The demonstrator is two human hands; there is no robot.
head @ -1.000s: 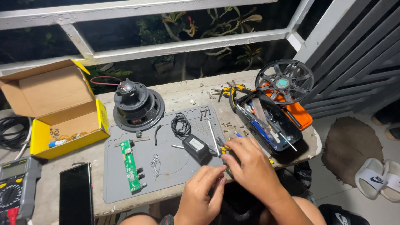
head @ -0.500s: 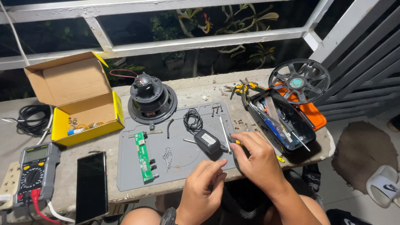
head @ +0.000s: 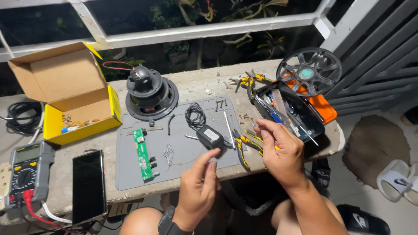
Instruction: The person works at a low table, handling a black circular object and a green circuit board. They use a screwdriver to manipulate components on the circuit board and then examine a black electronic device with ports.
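While scanning from far left: multimeter (head: 27, 174) with red lead, then phone (head: 88, 186) face up, yellow box (head: 65, 93) open behind. Farther right, speaker (head: 150, 96) magnet-up at grey mat's (head: 130, 174) back edge, green board (head: 143, 154) on mat. Left hand (head: 198, 189) loosely curled, fingertips touching black adapter (head: 210, 135) on mat, not gripping it. Pliers (head: 246, 146) just right of adapter. Right hand (head: 281, 150) pinching something thin; cannot tell what. Beyond it, tool tray (head: 300, 115), then fan grille (head: 310, 72) far right.
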